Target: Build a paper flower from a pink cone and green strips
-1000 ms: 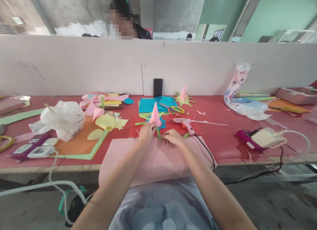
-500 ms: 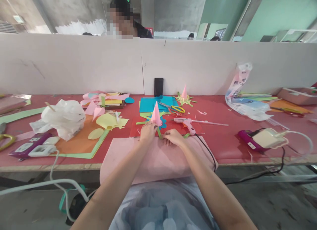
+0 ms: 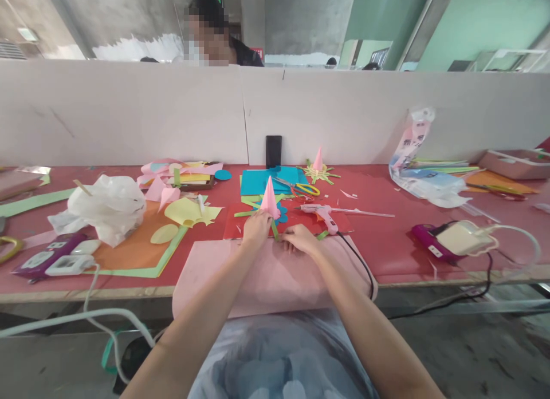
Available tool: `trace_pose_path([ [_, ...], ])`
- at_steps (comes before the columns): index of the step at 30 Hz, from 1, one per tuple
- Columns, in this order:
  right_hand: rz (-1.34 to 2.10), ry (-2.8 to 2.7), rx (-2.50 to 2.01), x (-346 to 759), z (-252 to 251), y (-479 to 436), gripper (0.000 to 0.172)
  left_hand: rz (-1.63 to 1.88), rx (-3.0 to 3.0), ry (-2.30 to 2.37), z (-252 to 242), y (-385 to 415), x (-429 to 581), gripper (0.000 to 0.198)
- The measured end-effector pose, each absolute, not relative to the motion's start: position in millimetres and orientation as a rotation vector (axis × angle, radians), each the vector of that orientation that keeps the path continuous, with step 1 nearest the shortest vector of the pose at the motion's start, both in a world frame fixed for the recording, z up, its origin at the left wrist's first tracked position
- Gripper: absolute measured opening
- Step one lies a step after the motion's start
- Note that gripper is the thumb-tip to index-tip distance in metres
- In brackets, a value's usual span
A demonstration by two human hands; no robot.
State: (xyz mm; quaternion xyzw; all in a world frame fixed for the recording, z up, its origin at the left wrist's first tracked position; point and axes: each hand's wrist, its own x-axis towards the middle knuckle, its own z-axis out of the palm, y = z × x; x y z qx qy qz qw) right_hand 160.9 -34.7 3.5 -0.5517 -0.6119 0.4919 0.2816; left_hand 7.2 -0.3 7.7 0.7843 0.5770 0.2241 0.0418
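Note:
A pink paper cone (image 3: 269, 201) stands upright on a blue paper flower (image 3: 282, 211) with green paper strips around it. My left hand (image 3: 256, 227) is closed at the cone's base, its fingers pressed against the paper. Just to the right, my right hand (image 3: 298, 237) pinches the end of a green paper strip (image 3: 275, 230) that runs out from under the cone. A pink glue gun (image 3: 323, 212) lies to the right of my hands on a red sheet, a clear glue stick behind it.
Yellow-handled scissors (image 3: 305, 188) lie on blue paper sheets (image 3: 253, 182). A similar finished cone piece (image 3: 318, 169) stands behind. Left are a crumpled white plastic bag (image 3: 109, 204) and orange paper (image 3: 124, 253); right, a purple power strip (image 3: 433, 243). The glue gun's black cord (image 3: 356, 256) crosses a pink mat (image 3: 258, 273).
The camera view has shifted slightly. Both hands stay in nearly the same place on the cone and the green strip.

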Motion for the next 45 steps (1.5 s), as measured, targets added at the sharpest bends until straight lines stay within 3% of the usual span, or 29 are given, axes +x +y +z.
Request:
trace_pose_path([
  [13, 1.290, -1.657, -1.501, 160.8, 4.3, -34.8, 0.020, 0.442, 2.593, 1.817, 12.1, -6.8, 13.5, 0.027],
  [29, 1.274, -1.644, -1.509, 158.3, 10.0, -39.8, 0.017, 0.417, 2.561, 1.810, 16.9, -9.8, 12.0, 0.024],
  [39, 1.169, -1.583, -1.495, 158.2, 11.4, -45.0, 0.034, 0.189, 2.562, 1.861, 32.1, -9.3, 19.5, 0.029],
  [45, 1.058, -1.626, -1.440, 159.6, 6.9, -48.6, 0.036, 0.230, 2.629, 1.836, 31.6, -21.2, 20.3, 0.029],
])
